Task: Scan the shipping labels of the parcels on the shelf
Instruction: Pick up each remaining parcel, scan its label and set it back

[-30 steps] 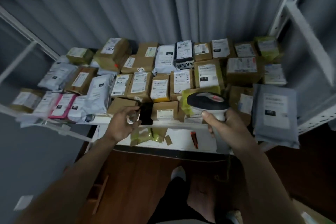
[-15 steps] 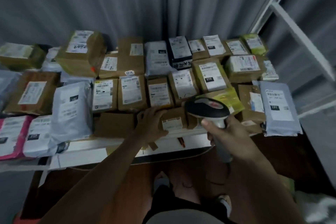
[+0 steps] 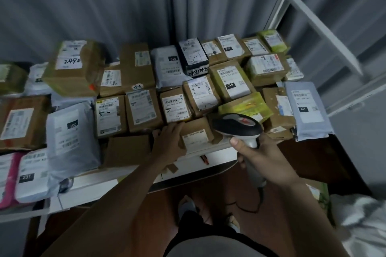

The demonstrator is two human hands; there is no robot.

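Since a second ago the left hand (image 3: 170,142) has left the plain brown box (image 3: 128,150) at the near edge and slid right onto the small brown parcel (image 3: 194,134) beside it, and the view has closed in on the shelf (image 3: 87,183). Its fingers are curled over the parcel's left end, gripping it, with the parcel's label (image 3: 195,139) showing just right of the knuckles. The right hand (image 3: 263,158) is wrapped round the handle of the scanner (image 3: 237,126), thumb up near the neck; whether a finger sits on the trigger cannot be told. The scanner's black head hangs just right of that small parcel, in front of a yellow-green parcel (image 3: 246,106).

Parcels fill the shelf in rough rows, most with labels face up: brown boxes in the middle, grey mailers (image 3: 71,137) on the left and another (image 3: 307,108) at the right end, a black box (image 3: 193,56) far back.

By my reading, the step in hand is steadying or turning the small near parcel so its barcode faces the scanner. Next the head would need to tip down and left onto that label, held square and not too close, then on to the neighbouring parcels. The label is small and lies low on the near face, so the parcel may want tilting first
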